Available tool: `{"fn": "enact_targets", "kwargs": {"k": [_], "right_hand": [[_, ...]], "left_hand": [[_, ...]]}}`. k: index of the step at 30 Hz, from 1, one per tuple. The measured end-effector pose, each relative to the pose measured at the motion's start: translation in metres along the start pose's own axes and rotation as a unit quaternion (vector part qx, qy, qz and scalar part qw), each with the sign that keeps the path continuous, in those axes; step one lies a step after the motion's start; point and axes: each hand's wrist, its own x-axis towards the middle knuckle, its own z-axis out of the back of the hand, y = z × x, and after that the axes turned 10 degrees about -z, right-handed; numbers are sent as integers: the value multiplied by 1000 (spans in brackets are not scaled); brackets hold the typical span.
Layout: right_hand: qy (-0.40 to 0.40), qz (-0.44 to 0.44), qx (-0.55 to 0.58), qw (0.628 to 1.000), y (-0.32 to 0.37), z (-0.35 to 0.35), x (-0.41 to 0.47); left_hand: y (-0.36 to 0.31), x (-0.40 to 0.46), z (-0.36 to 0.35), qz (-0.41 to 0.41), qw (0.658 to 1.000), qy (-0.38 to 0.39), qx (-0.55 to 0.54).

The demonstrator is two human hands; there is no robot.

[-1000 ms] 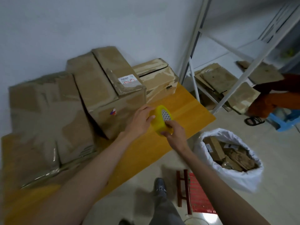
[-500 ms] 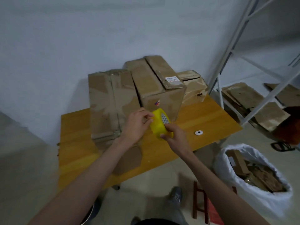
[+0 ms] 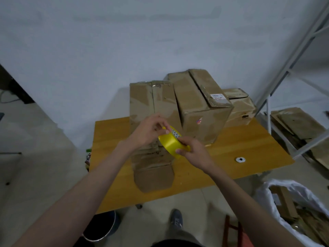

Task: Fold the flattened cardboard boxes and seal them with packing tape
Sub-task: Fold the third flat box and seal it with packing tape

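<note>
Since the earlier frame the view has drawn back and up, so more wall and floor show, while both hands remain on the yellow tape roll [image 3: 173, 144], held in the air above the near part of the tabletop [image 3: 249, 145]. Right hand [image 3: 193, 151] grips the roll from its near side, fingers curled over the rim. Left hand [image 3: 151, 130] pinches at the roll's upper edge with thumb and fingertips; whether a tape end is lifted cannot be told. Directly behind the roll stands a worn cardboard box [image 3: 151, 107], its lower flap [image 3: 154, 179] hanging over the tabletop's front edge. A second box [image 3: 199, 104], bearing a white label on top, stands just beside it to the right and is tilted. A third, lower box [image 3: 239, 106] sits behind that one, near the wall. A small white disc [image 3: 240, 159] lies on the orange wooden surface toward the right. The wall [image 3: 124, 41] behind is plain and pale. A metal shelving frame [image 3: 284, 72] stands at right, with flattened cardboard [image 3: 299, 125] stacked on its lower shelf. A white bag [image 3: 292, 191] holding cardboard scraps stands on the floor at lower right. A shoe [image 3: 176, 219] shows on the pale floor below the tabletop.
</note>
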Motion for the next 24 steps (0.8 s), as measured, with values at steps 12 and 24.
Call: {"fn": "enact_targets", "kwargs": {"k": [12, 24], "right_hand": [[5, -20, 81, 996, 34, 25, 58], [125, -73, 244, 959, 42, 20, 124]], "left_hand": [[24, 62, 53, 119, 990, -23, -71], [37, 134, 94, 191, 981, 19, -1]]}}
